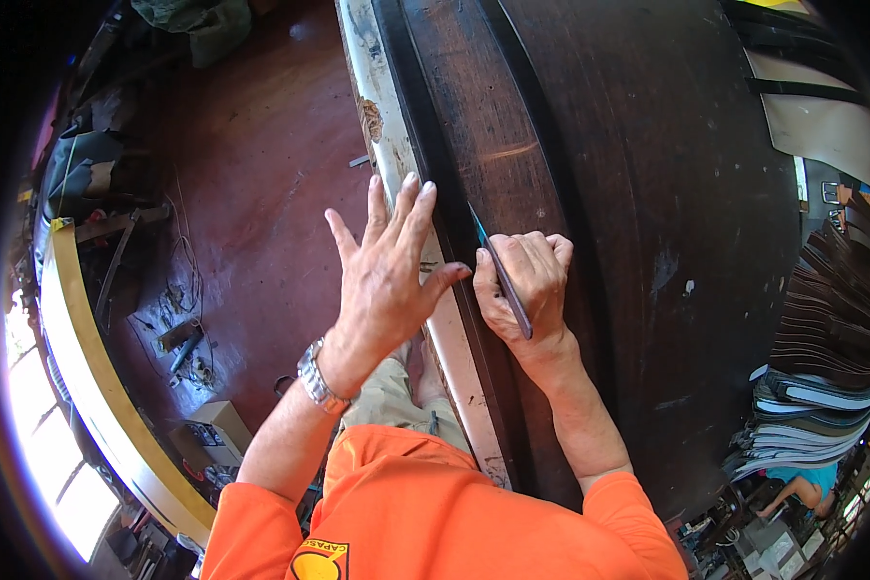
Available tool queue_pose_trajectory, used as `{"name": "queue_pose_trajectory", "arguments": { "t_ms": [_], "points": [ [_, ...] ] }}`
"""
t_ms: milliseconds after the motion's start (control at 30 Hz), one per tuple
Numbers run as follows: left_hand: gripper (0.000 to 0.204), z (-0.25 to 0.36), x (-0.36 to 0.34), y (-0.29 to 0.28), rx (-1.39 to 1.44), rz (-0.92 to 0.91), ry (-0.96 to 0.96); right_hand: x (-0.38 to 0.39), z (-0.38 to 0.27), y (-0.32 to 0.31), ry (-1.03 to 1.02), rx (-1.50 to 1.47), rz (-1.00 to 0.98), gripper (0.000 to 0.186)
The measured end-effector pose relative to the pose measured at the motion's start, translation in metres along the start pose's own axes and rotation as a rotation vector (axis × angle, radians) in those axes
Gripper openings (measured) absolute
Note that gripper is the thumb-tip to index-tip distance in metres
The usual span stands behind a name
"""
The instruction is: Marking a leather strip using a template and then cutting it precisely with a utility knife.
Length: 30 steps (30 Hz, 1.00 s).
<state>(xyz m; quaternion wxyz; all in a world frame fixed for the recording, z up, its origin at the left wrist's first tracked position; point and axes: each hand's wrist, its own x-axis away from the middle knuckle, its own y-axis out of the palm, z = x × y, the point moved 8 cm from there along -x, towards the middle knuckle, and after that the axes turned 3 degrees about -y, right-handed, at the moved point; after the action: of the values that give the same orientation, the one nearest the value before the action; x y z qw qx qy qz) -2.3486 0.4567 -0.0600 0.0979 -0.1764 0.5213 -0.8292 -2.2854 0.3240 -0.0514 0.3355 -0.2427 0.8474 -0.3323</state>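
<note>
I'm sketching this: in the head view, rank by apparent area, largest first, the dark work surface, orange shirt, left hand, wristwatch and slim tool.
1. Dark work surface
2. Orange shirt
3. Left hand
4. Wristwatch and slim tool: too alike to rank

Counter point(667, 203): dark brown wood, scuffed, faint sheen. Edge board point(393, 159): pale paint, smooth except where chipped to rough wood. Black strip point(422, 121): smooth, low gloss, possibly leather; too coarse a view to confirm. Slim tool point(510, 293): smooth body. Wristwatch point(316, 375): polished metal. Shirt point(454, 512): matt cloth. Floor point(251, 145): glossy.
</note>
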Motion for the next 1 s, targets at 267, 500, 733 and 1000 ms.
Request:
{"name": "queue_pose_trajectory", "arguments": {
  "t_ms": [267,500,733,1000],
  "points": [
    [0.088,0.003,-0.006,0.001,-0.049,-0.049,0.097,-0.001,-0.001,0.0,-0.002,0.006,0.003,0.007],
    [0.086,0.007,-0.007,0.0,-0.057,-0.049,0.16,-0.013,0.001,0.006,0.005,-0.002,0.006,0.008],
    [0.087,0.008,-0.008,-0.003,-0.033,-0.065,0.171,-0.022,0.004,0.011,-0.002,-0.006,0.018,0.008],
    [0.089,0.006,-0.012,-0.006,-0.021,-0.091,0.156,-0.043,0.007,0.02,-0.001,0.0,0.001,0.007]
  ]
}}
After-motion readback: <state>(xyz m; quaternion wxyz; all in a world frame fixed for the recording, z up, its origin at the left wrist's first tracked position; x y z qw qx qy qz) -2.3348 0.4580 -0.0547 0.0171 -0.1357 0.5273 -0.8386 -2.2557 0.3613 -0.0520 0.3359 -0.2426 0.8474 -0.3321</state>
